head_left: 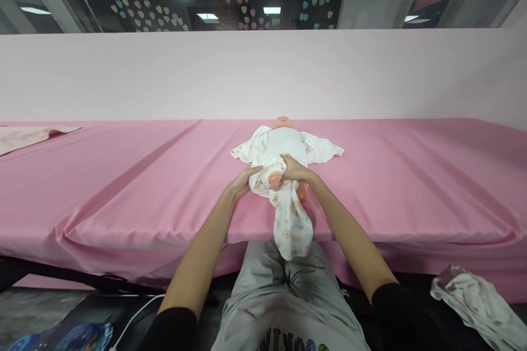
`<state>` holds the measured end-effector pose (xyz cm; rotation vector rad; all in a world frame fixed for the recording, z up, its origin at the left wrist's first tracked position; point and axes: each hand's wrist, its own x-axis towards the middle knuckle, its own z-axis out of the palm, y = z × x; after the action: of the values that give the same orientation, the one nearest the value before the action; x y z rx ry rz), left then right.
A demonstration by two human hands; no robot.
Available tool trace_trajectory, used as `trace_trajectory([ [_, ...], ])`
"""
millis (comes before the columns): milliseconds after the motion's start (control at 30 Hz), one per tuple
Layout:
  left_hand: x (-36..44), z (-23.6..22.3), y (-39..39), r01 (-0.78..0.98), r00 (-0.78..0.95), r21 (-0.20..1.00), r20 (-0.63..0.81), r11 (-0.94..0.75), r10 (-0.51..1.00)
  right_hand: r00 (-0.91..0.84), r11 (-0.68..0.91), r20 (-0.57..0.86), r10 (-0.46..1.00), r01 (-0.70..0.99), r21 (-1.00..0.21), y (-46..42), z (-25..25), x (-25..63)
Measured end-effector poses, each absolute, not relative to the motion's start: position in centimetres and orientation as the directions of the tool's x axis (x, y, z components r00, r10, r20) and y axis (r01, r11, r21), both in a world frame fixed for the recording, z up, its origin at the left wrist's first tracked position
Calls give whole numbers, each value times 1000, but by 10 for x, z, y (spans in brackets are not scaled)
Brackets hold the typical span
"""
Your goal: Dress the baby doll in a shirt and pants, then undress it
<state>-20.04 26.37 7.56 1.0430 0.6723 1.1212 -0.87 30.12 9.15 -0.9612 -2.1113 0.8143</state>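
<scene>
A baby doll (282, 122) lies on its back on the pink-covered table (123, 175), head away from me, in a white top (284, 145). My left hand (242, 181) grips the white patterned trousers (290, 219) at the doll's hip, fingers closed on the cloth. My right hand (294, 169) is wrapped around the doll's bare leg (275, 178) and the bunched waistband. The trouser legs hang over the table's front edge toward my lap.
A pale pink cloth (28, 136) lies at the far left of the table. A crumpled white cloth (473, 296) sits low at the right. A white cable (135, 312) runs across the dark floor. A pink wall panel stands behind the table.
</scene>
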Motion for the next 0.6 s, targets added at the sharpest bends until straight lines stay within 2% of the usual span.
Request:
trace_trajectory([
  [67,-202,75,270,-255,322,966,38,48,946,-572,491,246,783,324,-808,299,96,-3],
  [133,-202,74,284,-198,256,980,23,30,966,-631,399,204,748,183,-898,296,102,4],
  [233,-198,73,311,-170,50,985,20,-11,999,-651,132,136,747,-55,-990,297,107,16],
  [300,-191,73,328,-137,-118,989,39,-55,992,-598,16,67,799,-90,-996,300,106,21],
  [367,-181,73,338,-104,-247,988,87,-116,965,-528,13,79,846,-127,-992,304,102,22],
  [433,-174,79,340,-68,-324,976,173,-205,930,-452,88,197,870,-251,-964,307,99,18],
  [500,-168,90,335,4,-289,937,336,-350,897,-356,183,320,878,-369,-911,309,96,11],
  [600,-159,109,321,54,58,845,529,-532,847,-209,293,400,892,-406,-865,311,94,0],
])
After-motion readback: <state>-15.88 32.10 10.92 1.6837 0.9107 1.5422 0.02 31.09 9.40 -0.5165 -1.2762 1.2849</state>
